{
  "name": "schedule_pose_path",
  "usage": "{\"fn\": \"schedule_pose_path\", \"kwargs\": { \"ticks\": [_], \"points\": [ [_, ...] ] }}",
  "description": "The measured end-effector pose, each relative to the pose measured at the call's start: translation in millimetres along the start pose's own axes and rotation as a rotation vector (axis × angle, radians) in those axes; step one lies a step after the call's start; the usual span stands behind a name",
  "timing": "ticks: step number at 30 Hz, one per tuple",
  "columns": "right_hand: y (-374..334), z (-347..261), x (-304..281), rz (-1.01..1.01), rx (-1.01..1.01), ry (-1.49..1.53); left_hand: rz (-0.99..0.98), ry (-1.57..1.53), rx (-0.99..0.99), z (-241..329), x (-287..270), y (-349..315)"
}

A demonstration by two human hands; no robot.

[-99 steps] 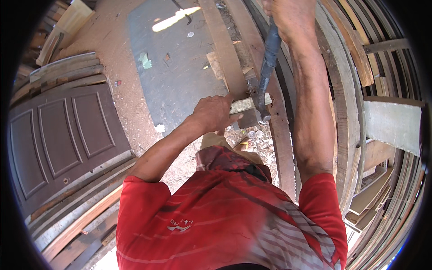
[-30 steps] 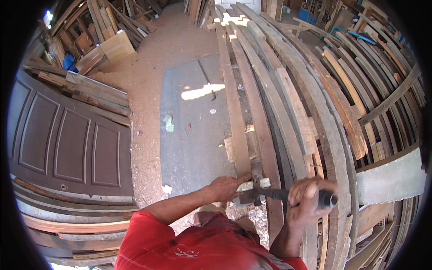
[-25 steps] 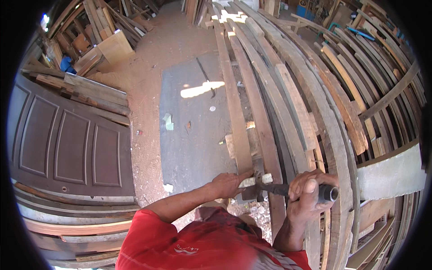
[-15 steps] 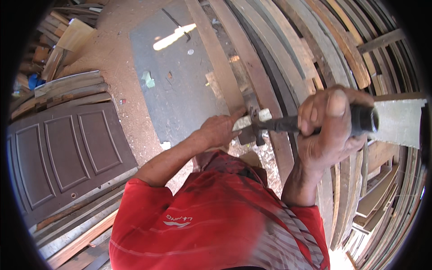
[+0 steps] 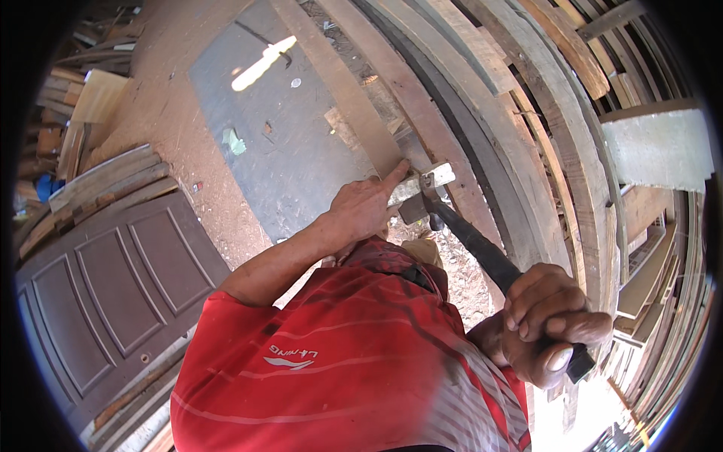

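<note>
My right hand (image 5: 546, 324) is closed round the black handle of a hammer (image 5: 478, 245), near the handle's end at the lower right. The hammer's metal head meets a short, pale, whitish piece of wood (image 5: 440, 175). Around the other end of this piece my left hand (image 5: 363, 205) is closed, its index finger stretched along the top toward a long brown board. A dark grey block-like part (image 5: 413, 209) shows just below the pale piece; whether it belongs to the hammer I cannot tell. The left hand's lower fingers are mostly hidden.
Long boards (image 5: 497, 143) lie side by side ahead and to the right. A grey sheet (image 5: 279, 128) covers the ground ahead. On the left a brown panelled door (image 5: 113, 294) lies by stacked planks (image 5: 113, 184). More timber stands at the right rim.
My right hand has swung down and toward me with the hammer's handle end, tilting the handle. The hammer's head stays at the pale piece of wood, and my left hand has barely moved.
</note>
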State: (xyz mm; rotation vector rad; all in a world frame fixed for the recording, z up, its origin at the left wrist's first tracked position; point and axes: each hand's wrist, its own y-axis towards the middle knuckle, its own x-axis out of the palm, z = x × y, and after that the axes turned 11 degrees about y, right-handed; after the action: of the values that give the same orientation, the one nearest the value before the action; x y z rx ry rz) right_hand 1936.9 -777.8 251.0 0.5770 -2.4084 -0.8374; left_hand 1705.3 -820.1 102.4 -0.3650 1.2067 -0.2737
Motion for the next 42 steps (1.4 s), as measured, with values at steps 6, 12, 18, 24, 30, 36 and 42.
{"fn": "schedule_pose_path", "kwargs": {
  "ticks": [6, 12, 18, 24, 30, 36, 42],
  "points": [
    [58, 45, 10, -0.169, 0.104, -0.026, -0.005, 0.035, 0.040, -1, -4, 5],
    [64, 49, 35, -0.066, 0.288, -0.022, -0.038, 0.002, 0.034, 0, -15, 4],
    [26, 49, 43, 0.003, 0.192, -0.274, -0.035, -0.007, 0.048, -8, -3, 12],
    [3, 45, 45, 0.045, 0.020, -0.346, 0.093, -0.202, 0.047, -34, 22, 20],
    [-18, 43, 43, 0.143, 0.087, -0.224, 0.288, -0.633, 0.030, -38, 10, -3],
    [-16, 49, 33, 0.262, 0.075, -0.191, 0.302, -1.169, -0.012, -56, 22, 21],
    [-16, 45, 44, 0.321, 0.013, -0.107, 0.199, -1.131, 0.281, -75, 6, 58]
  ]
}}
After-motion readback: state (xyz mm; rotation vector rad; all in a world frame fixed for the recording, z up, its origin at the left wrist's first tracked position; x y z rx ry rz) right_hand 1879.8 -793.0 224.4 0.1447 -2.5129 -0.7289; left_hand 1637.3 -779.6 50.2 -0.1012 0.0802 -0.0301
